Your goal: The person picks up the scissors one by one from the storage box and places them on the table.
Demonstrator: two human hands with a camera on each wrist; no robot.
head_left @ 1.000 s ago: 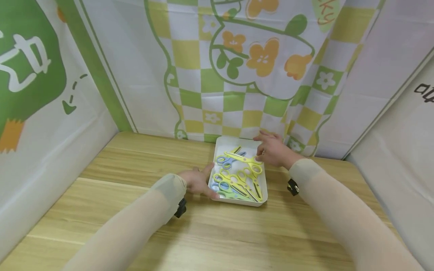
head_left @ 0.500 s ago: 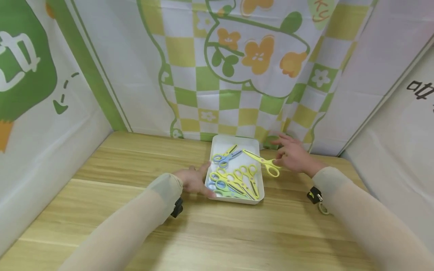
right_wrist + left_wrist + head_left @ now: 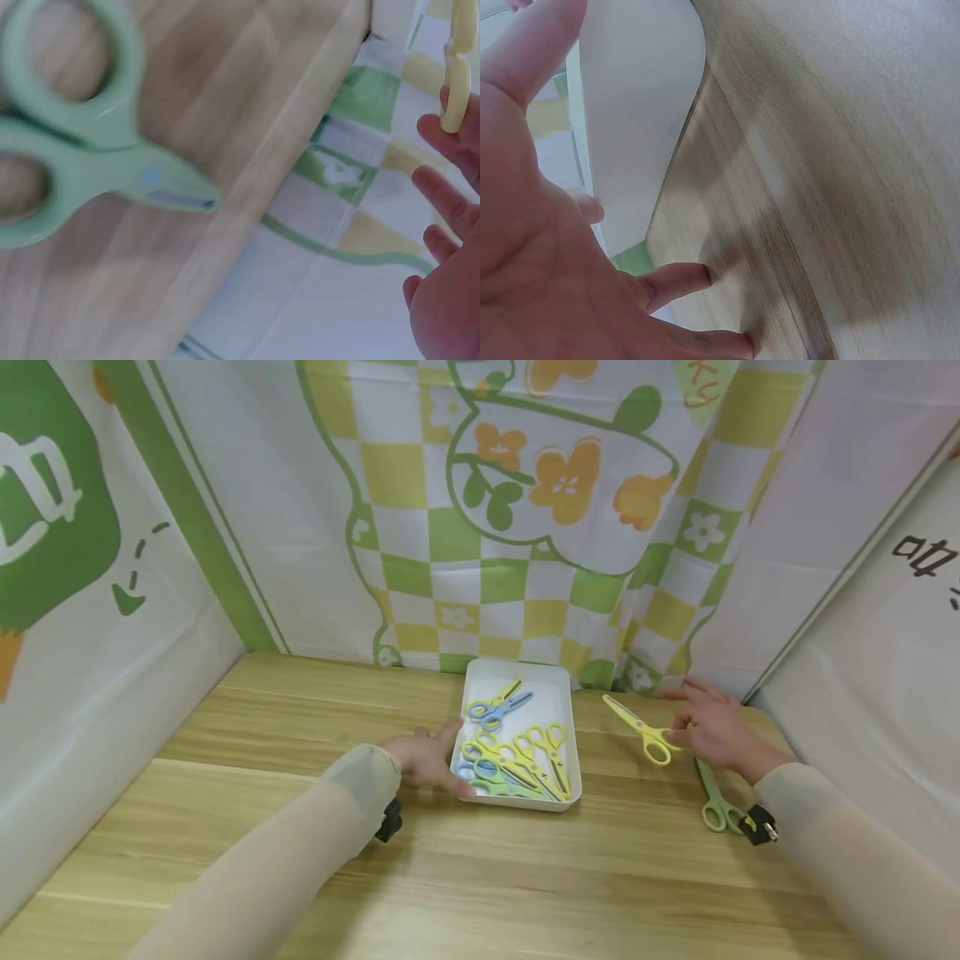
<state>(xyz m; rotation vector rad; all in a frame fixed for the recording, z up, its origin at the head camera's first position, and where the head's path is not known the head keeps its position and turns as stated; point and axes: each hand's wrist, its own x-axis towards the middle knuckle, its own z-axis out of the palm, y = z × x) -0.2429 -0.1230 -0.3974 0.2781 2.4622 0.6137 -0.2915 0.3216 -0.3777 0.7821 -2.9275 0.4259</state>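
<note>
The fingertips of the right hand pinch one handle of the yellow scissors; the other fingers of this hand are extended loosely. The blades point away from these fingers, toward the tray; if they touch the table, I cannot tell. Green scissors lie on the table near the right fingers, on their wrist side. The left hand has its fingers spread, with thumb and forefinger against the tray's side and holding nothing between them. Inside the tray, just beside the left thumb, there is a heap of scissors; near the left forefinger, blue scissors lie across another yellow pair.
</note>
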